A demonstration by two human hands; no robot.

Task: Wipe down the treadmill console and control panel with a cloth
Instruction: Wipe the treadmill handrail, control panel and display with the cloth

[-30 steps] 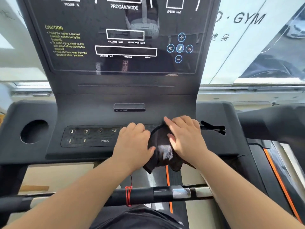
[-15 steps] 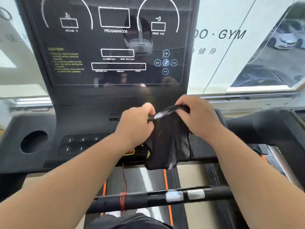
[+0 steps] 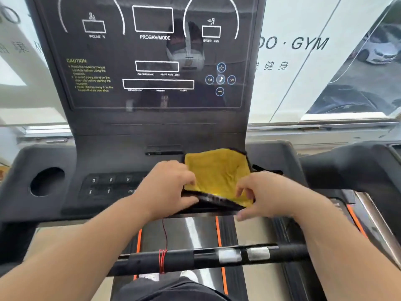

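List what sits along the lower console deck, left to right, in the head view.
Round cup holder → number buttons → left hand → yellow cloth → right hand → black side handrail.

One cloth (image 3: 217, 174) at the centre, two hands, left (image 3: 167, 187) and right (image 3: 267, 194), one cup holder (image 3: 47, 181) at nine o'clock, one handlebar (image 3: 152, 260) at six.

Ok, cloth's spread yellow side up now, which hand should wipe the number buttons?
Probably the left hand: it rests on the cloth right beside the number buttons. The right hand sits on the far side.
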